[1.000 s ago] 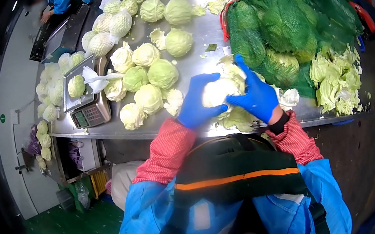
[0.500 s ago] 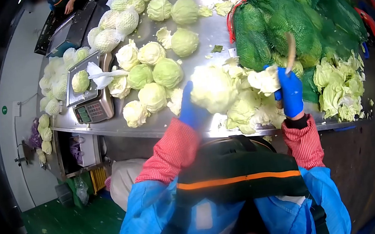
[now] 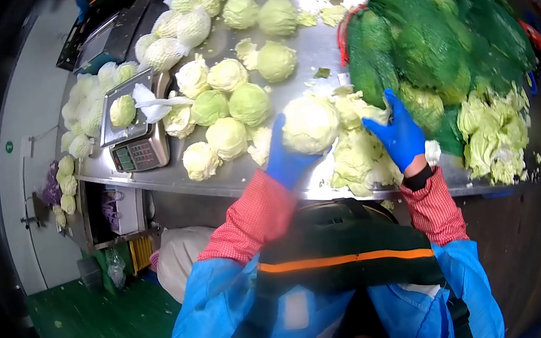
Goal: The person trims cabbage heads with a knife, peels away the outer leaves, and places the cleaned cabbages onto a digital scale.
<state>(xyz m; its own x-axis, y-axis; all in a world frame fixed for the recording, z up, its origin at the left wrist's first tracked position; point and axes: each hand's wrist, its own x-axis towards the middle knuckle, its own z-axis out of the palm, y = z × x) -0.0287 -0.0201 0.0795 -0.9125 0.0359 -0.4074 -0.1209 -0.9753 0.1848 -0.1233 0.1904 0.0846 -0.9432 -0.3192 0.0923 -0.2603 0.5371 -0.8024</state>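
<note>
A pale cabbage lies on the metal table at the centre. My left hand, in a blue glove, rests against its left side with thumb and fingers apart. On the other side my right hand, also gloved in blue, is spread over loose cabbage leaves and holds nothing. Trimmed cabbages stand in a group to the left of the pale one. Green net sacks of cabbages are beyond my right hand.
A scale with a cabbage on its pan stands at the left, near foam-netted cabbages. Leaves are heaped at the right table edge. Hands of other people show at the top left and top right.
My right hand no longer holds the wooden-handled tool and the leaf piece; its fingers have opened and it has moved slightly left. The view has shifted a little.
</note>
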